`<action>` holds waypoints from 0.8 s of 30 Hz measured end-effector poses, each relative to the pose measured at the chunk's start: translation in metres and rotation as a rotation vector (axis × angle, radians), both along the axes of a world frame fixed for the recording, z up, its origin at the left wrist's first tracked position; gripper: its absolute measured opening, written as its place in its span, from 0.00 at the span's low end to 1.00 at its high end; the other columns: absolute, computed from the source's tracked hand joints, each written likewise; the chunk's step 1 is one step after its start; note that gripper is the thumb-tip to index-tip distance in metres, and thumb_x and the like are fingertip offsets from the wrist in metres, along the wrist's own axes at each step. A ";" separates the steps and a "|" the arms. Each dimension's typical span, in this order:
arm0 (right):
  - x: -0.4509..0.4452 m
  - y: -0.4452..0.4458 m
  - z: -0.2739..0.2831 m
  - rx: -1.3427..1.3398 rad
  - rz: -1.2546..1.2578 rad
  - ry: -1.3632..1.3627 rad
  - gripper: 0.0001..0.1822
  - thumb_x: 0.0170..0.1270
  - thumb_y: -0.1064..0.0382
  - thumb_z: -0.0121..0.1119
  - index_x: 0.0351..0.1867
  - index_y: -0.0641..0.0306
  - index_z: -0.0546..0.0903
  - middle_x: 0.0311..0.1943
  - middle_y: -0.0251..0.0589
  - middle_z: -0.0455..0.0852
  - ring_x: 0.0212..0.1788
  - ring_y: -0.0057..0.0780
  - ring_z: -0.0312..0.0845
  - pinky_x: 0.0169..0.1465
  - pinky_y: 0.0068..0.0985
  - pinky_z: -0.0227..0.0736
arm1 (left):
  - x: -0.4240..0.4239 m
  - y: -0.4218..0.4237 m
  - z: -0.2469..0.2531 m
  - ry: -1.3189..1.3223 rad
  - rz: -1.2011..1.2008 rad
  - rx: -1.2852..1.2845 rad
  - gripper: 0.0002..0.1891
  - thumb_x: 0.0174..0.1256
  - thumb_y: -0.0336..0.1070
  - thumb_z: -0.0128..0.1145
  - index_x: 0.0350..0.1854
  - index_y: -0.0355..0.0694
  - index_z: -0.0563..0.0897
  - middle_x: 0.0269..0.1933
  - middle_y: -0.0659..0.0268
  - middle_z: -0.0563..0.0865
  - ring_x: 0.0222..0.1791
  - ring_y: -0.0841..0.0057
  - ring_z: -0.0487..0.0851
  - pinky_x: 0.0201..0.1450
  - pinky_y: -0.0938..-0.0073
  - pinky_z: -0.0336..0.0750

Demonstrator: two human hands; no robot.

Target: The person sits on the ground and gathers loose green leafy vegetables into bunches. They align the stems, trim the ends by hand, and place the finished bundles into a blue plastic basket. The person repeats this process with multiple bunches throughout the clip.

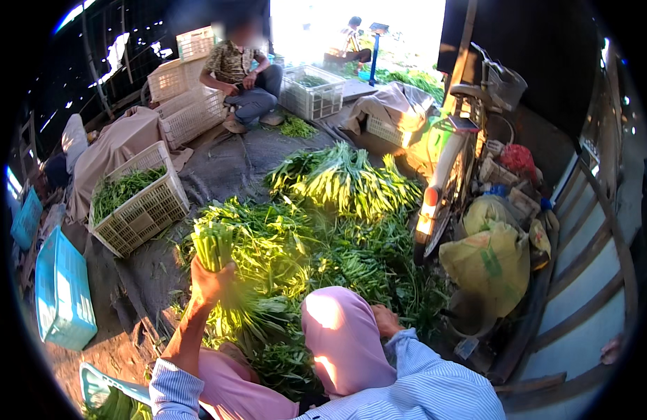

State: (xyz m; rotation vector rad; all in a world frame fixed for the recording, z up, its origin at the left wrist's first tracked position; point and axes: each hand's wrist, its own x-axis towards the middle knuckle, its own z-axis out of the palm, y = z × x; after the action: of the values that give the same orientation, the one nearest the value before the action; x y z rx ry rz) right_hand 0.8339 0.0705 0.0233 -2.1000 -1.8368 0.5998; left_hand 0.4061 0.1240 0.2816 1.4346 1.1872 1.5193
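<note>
Upright in my left hand (212, 281) is a bunch of green leafy vegetable stalks (213, 245), cut ends up, leaves hanging below my fist. My right hand (386, 320) is beside my raised right knee, near the loose greens on the ground; its fingers are partly hidden, and whether it holds anything cannot be told. A heap of loose leafy greens (355, 257) spreads before my knees. Behind it lie bundled greens (350, 184) with pale stalks towards me.
A white plastic crate (145, 220) of greens and a blue crate (66, 294) stand left. A co-worker (244, 79) squats at the back beside stacked crates (189, 115). A bicycle (434, 199) and filled sacks (486, 262) are at right; a blue basket (113, 386) is at lower left.
</note>
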 end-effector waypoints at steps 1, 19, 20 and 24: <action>0.031 -0.023 -0.030 -0.176 -0.056 0.118 0.15 0.60 0.56 0.54 0.46 0.46 0.87 0.49 0.42 0.86 0.56 0.47 0.78 0.59 0.50 0.66 | 0.000 0.004 -0.003 0.001 -0.015 0.011 0.10 0.52 0.26 0.61 0.39 0.35 0.80 0.27 0.65 0.85 0.21 0.81 0.82 0.25 0.78 0.80; 0.183 -0.233 -0.072 0.310 -0.913 0.193 0.11 0.66 0.60 0.56 0.41 0.65 0.81 0.38 0.52 0.85 0.41 0.52 0.81 0.44 0.40 0.74 | -0.061 0.027 -0.045 0.056 0.216 -0.182 0.10 0.57 0.29 0.65 0.38 0.34 0.78 0.28 0.64 0.81 0.26 0.76 0.80 0.29 0.76 0.77; 0.188 -0.237 -0.070 0.258 -0.911 0.227 0.11 0.66 0.60 0.56 0.42 0.64 0.81 0.38 0.52 0.85 0.42 0.52 0.81 0.45 0.40 0.74 | -0.062 0.029 -0.049 0.026 0.233 -0.179 0.09 0.57 0.30 0.65 0.37 0.34 0.78 0.28 0.63 0.81 0.25 0.76 0.80 0.28 0.76 0.77; 0.195 -0.257 -0.053 -0.266 -0.736 0.256 0.13 0.64 0.59 0.58 0.44 0.65 0.82 0.39 0.55 0.85 0.44 0.54 0.81 0.46 0.42 0.75 | -0.115 0.040 -0.059 -0.104 0.173 -0.400 0.09 0.61 0.38 0.64 0.35 0.40 0.79 0.28 0.65 0.81 0.30 0.75 0.79 0.38 0.75 0.77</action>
State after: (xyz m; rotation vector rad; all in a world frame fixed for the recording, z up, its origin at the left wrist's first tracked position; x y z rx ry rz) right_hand 1.0284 -0.1861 -0.0292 -2.4939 -0.7818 0.8774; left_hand 0.2909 0.1644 0.2221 0.9987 1.4820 1.3516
